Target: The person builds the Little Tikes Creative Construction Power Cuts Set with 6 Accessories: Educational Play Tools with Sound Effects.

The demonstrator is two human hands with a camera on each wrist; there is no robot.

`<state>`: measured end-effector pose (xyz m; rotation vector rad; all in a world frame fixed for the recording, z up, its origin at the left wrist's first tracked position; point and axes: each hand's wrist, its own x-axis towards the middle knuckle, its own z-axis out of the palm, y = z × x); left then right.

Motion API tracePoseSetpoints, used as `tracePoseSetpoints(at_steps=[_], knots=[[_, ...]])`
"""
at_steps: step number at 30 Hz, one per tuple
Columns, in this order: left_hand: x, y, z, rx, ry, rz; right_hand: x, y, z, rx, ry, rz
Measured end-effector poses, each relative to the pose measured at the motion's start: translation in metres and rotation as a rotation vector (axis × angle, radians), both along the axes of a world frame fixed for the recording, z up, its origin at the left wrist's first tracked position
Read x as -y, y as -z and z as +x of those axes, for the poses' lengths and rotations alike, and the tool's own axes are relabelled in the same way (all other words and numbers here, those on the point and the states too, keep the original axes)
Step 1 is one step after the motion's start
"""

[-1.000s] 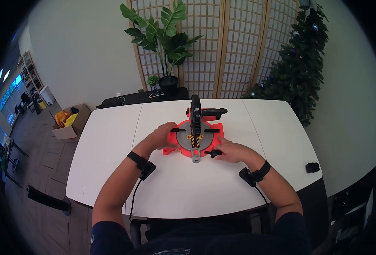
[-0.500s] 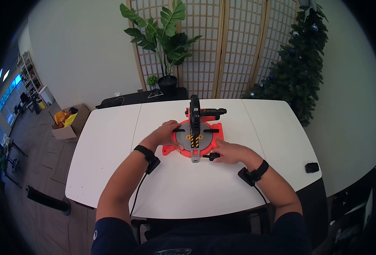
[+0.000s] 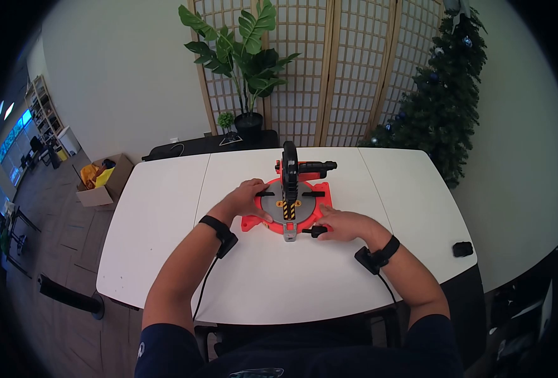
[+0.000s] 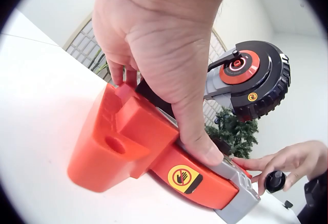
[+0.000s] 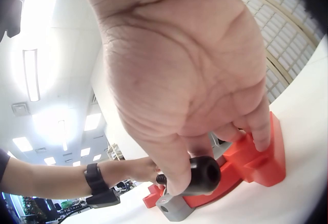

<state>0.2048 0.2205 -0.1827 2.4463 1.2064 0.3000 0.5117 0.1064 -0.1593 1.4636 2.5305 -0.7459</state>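
A toy miter saw with an orange-red base [image 3: 325, 196], a round grey turntable [image 3: 271, 205] and a black blade guard [image 3: 289, 167] stands upright on the white table. My left hand [image 3: 244, 200] grips the base's left side, fingers toward the back; in the left wrist view its thumb [image 4: 204, 148] lies along the front rim by the turntable. Low at the front right, my right hand [image 3: 345, 225] pinches a black knob [image 5: 205, 175] with a threaded shaft [image 5: 161, 179] beside the grey front bracket [image 3: 289, 233]. Its other fingers [image 5: 260, 129] touch the base's right end.
The saw's black motor handle [image 3: 320, 166] points right at the back. A small black object [image 3: 462, 249] lies near the table's right edge. Behind the table are a potted plant [image 3: 249, 123], a folding screen [image 3: 348, 75] and a Christmas tree [image 3: 436, 107]. An open cardboard box [image 3: 99, 198] stands at left.
My left hand has moved slightly right, its thumb coming over the base's front rim. The saw has shifted a little left. My right hand and the knob have moved slightly; the last half second is nearly still.
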Motion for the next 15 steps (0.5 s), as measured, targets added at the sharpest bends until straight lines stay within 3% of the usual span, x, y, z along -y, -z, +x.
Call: tracePoseSetpoints(at_steps=[8, 11, 15], knots=[[0.014, -0.01, 0.003, -0.064, -0.073, 0.023, -0.009, 0.008, 0.009, -0.026, 0.024, 0.016], [0.025, -0.016, 0.007, -0.145, -0.14, 0.024, -0.014, 0.011, 0.016, -0.164, 0.046, -0.015], [0.037, -0.016, 0.01, -0.217, -0.205, 0.071, -0.006, 0.004, 0.014, -0.229, 0.172, 0.122]])
